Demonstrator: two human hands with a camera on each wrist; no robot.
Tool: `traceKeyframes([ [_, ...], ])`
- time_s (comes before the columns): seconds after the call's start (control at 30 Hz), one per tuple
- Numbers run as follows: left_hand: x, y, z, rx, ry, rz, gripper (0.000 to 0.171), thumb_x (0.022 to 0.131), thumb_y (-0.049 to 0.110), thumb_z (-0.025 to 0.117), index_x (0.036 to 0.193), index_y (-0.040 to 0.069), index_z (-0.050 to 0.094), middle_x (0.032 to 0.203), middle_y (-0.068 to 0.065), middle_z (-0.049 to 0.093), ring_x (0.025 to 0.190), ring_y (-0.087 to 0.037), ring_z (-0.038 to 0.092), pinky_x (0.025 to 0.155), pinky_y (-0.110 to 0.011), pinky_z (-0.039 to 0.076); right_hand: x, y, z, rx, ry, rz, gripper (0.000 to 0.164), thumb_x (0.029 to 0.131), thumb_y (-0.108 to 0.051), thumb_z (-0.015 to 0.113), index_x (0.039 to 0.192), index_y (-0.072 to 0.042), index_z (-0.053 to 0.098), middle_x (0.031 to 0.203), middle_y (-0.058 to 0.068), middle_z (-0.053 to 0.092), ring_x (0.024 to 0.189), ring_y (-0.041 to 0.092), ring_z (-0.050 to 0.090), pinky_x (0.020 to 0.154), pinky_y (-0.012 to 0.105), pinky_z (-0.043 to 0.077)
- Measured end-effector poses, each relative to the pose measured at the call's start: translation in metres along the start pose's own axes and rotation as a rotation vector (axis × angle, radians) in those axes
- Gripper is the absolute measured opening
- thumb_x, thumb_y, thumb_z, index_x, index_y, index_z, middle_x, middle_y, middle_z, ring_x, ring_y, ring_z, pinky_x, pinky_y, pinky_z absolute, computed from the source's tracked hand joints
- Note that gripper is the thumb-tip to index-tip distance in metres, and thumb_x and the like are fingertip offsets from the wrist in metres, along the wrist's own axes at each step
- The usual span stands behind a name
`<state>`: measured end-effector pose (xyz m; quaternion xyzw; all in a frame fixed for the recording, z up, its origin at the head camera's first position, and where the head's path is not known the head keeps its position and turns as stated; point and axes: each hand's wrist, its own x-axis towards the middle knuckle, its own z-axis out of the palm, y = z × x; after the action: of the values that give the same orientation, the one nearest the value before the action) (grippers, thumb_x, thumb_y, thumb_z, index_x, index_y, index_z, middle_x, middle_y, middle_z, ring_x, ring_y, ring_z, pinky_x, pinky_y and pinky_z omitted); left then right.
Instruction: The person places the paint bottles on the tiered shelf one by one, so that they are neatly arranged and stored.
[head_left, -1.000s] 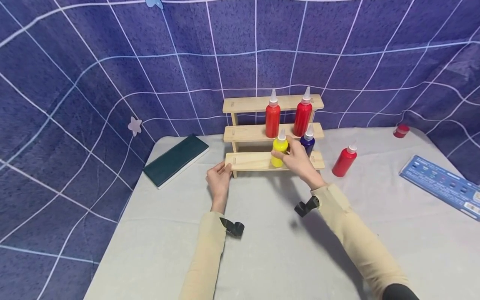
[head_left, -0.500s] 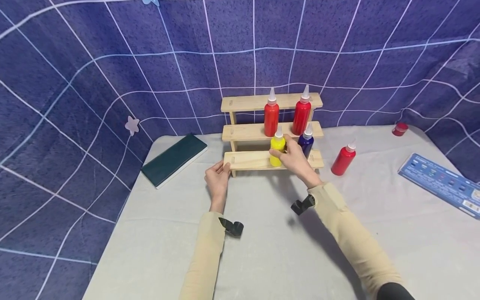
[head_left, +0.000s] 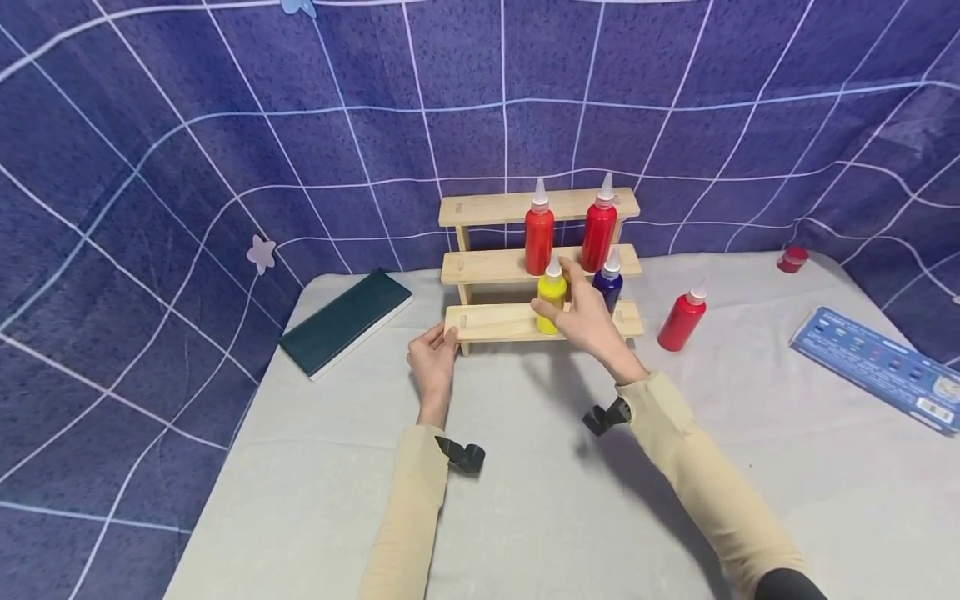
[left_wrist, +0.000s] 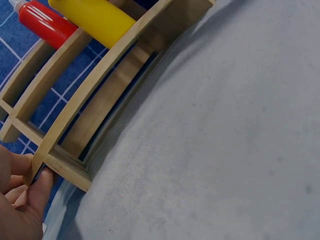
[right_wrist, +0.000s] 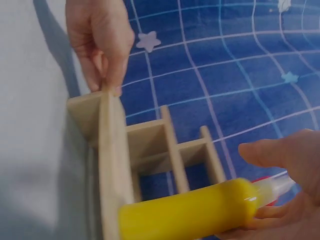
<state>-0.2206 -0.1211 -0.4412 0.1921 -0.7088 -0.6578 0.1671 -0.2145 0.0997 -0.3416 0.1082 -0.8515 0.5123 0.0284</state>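
Observation:
A three-step wooden display rack stands on the table in the head view. My left hand pinches the left end of its lowest step between thumb and fingers. On that step a yellow squeeze bottle with a pointed white cap stands upright. Around it is my right hand, its thumb lifted off the bottle in the right wrist view and its fingers partly hidden behind it. A dark blue bottle stands just right of the yellow one. Two red bottles, one left and one right, are on the middle step.
Another red bottle stands on the table right of the rack. A dark green box or book lies to the left. Farther right are a blue printed card and a small red lidded pot. A blue gridded cloth hangs behind.
My right hand's fingers have loosened and spread from the yellow bottle, which stays on the lowest step. My left hand keeps its hold on the rack. The head view shifts slightly.

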Motion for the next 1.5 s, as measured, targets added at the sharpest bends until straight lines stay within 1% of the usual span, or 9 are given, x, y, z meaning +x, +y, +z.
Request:
traceKeyframes([
  [0.13, 0.001, -0.001, 0.0, 0.005, 0.008, 0.003, 0.031, 0.089, 0.008, 0.069, 0.117, -0.005, 0.068, 0.108, -0.024, 0.07, 0.099, -0.029, 0.07, 0.076, -0.023, 0.061, -0.007, -0.011, -0.007, 0.007, 0.033, -0.042, 0.08, 0.089, -0.016, 0.071, 0.152, -0.002, 0.023, 0.152, 0.022, 0.038, 0.135, 0.037, 0.043, 0.115, 0.052, 0.036],
  [0.33, 0.0, -0.001, 0.0, 0.009, 0.011, 0.012, 0.03, 0.089, 0.008, 0.069, 0.117, -0.004, 0.068, 0.107, -0.023, 0.07, 0.098, -0.029, 0.07, 0.076, -0.022, 0.061, -0.021, -0.023, -0.02, 0.133, 0.051, -0.094, 0.083, 0.089, -0.014, 0.071, 0.155, -0.011, 0.021, 0.154, 0.015, 0.037, 0.14, 0.03, 0.038, 0.117, 0.048, 0.034],
  [0.5, -0.002, 0.0, 0.0, 0.008, 0.01, 0.017, 0.03, 0.09, 0.008, 0.069, 0.117, -0.005, 0.068, 0.107, -0.024, 0.07, 0.099, -0.029, 0.07, 0.076, -0.022, 0.061, -0.036, -0.032, -0.032, 0.229, 0.087, -0.154, 0.078, 0.09, -0.01, 0.069, 0.155, -0.014, 0.025, 0.152, 0.009, 0.041, 0.14, 0.024, 0.04, 0.118, 0.046, 0.032],
  [0.6, -0.002, 0.001, 0.0, 0.003, 0.016, 0.024, 0.03, 0.089, 0.007, 0.07, 0.117, -0.006, 0.068, 0.107, -0.024, 0.07, 0.099, -0.03, 0.07, 0.076, -0.022, 0.061, -0.045, -0.037, -0.039, 0.256, 0.134, -0.181, 0.075, 0.091, -0.009, 0.069, 0.154, -0.013, 0.028, 0.152, 0.007, 0.041, 0.139, 0.022, 0.04, 0.118, 0.044, 0.032],
  [0.83, -0.001, 0.0, 0.0, -0.001, 0.017, 0.022, 0.03, 0.089, 0.007, 0.069, 0.117, -0.005, 0.068, 0.107, -0.024, 0.07, 0.099, -0.03, 0.07, 0.075, -0.021, 0.061, -0.058, -0.037, -0.058, 0.304, 0.297, -0.207, 0.073, 0.09, -0.002, 0.068, 0.152, -0.011, 0.032, 0.15, 0.01, 0.044, 0.138, 0.028, 0.042, 0.117, 0.044, 0.034],
  [1.0, -0.001, -0.001, 0.001, -0.006, 0.011, 0.024, 0.031, 0.089, 0.008, 0.069, 0.117, -0.005, 0.068, 0.107, -0.024, 0.07, 0.099, -0.03, 0.07, 0.076, -0.021, 0.06, -0.06, -0.025, -0.074, 0.291, 0.4, -0.189, 0.073, 0.089, 0.0, 0.068, 0.152, -0.012, 0.033, 0.148, 0.011, 0.046, 0.137, 0.027, 0.044, 0.117, 0.042, 0.034],
  [1.2, -0.002, -0.001, 0.0, 0.023, 0.005, 0.061, 0.031, 0.091, 0.007, 0.068, 0.117, -0.007, 0.066, 0.108, -0.026, 0.069, 0.098, -0.03, 0.07, 0.076, -0.022, 0.06, -0.06, -0.007, -0.095, 0.214, 0.523, -0.11, 0.077, 0.087, -0.004, 0.071, 0.152, -0.016, 0.032, 0.149, 0.011, 0.044, 0.138, 0.024, 0.042, 0.118, 0.037, 0.033],
  [1.37, -0.002, -0.001, 0.0, 0.027, 0.016, 0.068, 0.03, 0.09, 0.007, 0.068, 0.117, -0.007, 0.067, 0.107, -0.025, 0.07, 0.097, -0.03, 0.071, 0.075, -0.022, 0.061, -0.057, 0.01, -0.105, 0.17, 0.544, -0.038, 0.08, 0.086, -0.006, 0.071, 0.154, -0.015, 0.029, 0.153, 0.013, 0.039, 0.141, 0.023, 0.037, 0.12, 0.034, 0.029],
  [1.5, -0.002, -0.002, 0.001, 0.029, 0.014, 0.065, 0.03, 0.09, 0.008, 0.068, 0.117, -0.006, 0.068, 0.106, -0.024, 0.07, 0.097, -0.029, 0.071, 0.075, -0.022, 0.061, -0.055, 0.028, -0.109, 0.145, 0.547, 0.007, 0.08, 0.087, -0.008, 0.07, 0.154, -0.013, 0.028, 0.154, 0.015, 0.037, 0.142, 0.025, 0.035, 0.121, 0.035, 0.027],
])
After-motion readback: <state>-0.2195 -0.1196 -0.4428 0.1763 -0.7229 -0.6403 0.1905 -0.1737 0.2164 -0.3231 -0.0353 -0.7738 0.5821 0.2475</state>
